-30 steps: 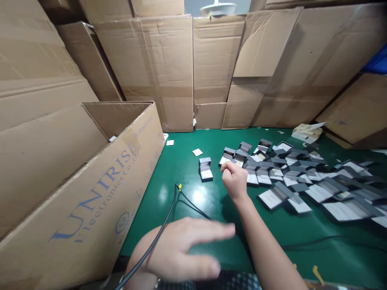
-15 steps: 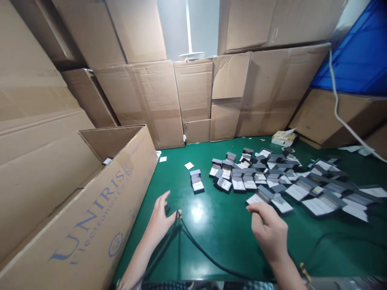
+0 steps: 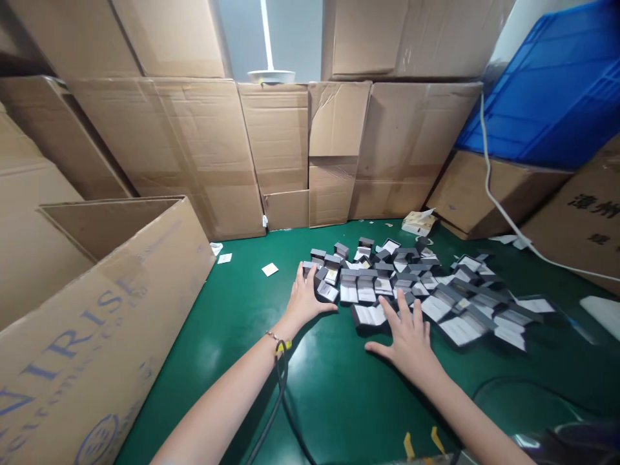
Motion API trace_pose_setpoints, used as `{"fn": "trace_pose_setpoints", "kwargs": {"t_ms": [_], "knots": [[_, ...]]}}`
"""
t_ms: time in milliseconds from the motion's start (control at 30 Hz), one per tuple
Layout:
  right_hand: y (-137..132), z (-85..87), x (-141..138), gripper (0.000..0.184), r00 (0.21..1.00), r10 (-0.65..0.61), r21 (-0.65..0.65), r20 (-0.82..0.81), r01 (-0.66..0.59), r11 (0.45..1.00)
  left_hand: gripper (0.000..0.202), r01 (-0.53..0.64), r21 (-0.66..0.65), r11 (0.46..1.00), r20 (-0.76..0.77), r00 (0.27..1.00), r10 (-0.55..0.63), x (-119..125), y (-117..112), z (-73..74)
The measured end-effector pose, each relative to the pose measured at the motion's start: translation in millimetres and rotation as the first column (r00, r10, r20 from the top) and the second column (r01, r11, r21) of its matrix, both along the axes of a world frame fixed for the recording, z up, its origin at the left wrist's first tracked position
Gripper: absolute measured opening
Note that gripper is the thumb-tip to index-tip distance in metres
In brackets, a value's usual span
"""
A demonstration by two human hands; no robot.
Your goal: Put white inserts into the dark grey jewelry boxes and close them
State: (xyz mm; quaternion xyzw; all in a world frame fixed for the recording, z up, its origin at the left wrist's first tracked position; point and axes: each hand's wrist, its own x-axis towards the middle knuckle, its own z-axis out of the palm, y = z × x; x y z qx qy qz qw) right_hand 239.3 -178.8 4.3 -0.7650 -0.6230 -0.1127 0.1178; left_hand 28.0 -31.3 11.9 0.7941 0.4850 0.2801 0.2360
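My left hand [image 3: 306, 302] has its fingers apart at the left end of a cluster of small grey hinged boxes. Its fingertips overlap one grey box [image 3: 309, 265], mostly hidden behind them; I cannot tell if they touch it. My right hand [image 3: 405, 332] is spread over the front of the cluster, its fingers beside an open box with a white inside [image 3: 369, 315]. Several more open boxes [image 3: 357, 285] stand close together behind and to the right. A black cable [image 3: 283, 387] with a yellow tag hangs at my left wrist, which wears a bracelet.
A large printed carton [image 3: 140, 303] stands open at the left of the green table [image 3: 232, 323]. Stacked cartons [image 3: 194, 142] form a wall behind. Small paper pieces [image 3: 270, 269] lie on the table. A blue crate [image 3: 542, 90] and a white cord [image 3: 489, 184] are at right.
The view has swung right. Both hands have reached forward to the boxes, and my right hand has uncurled. The single box that stood apart is no longer at its spot, near where my left hand was.
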Motion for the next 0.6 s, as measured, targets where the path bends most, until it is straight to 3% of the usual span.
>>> {"fn": "trace_pose_setpoints", "kwargs": {"t_ms": [133, 333, 400, 467, 533, 600], "knots": [[38, -1.6, 8, 0.067, 0.998, -0.070, -0.008, -0.009, 0.070, 0.998, 0.115, -0.034, 0.028, 0.999, 0.037, 0.999, 0.033, 36, 31, -4.7], [109, -0.5, 31, 0.054, 0.983, -0.146, -0.072, -0.112, 0.138, 0.988, 0.080, 0.140, 0.025, 0.990, 0.043, 0.989, -0.141, 74, 84, -7.8], [124, 2.3, 33, 0.052, 0.988, -0.119, -0.055, -0.099, 0.114, 0.992, 0.076, 0.083, 0.060, 0.995, 0.099, 0.991, -0.089, 75, 91, -7.7], [133, 4.7, 33, 0.052, 0.992, -0.112, 0.013, -0.063, 0.113, 0.994, 0.072, -0.055, 0.085, 0.995, 0.167, 0.985, 0.040, 72, 90, -6.8], [135, 5.9, 30, 0.052, 0.993, -0.114, 0.094, -0.021, 0.115, 0.989, 0.068, -0.167, 0.067, 0.984, 0.195, 0.969, 0.151, 62, 82, -5.5], [130, 6.1, 23, 0.051, 0.995, -0.101, 0.158, 0.010, 0.098, 0.983, 0.066, -0.206, 0.026, 0.978, 0.158, 0.967, 0.199, 48, 68, -3.9]]}}
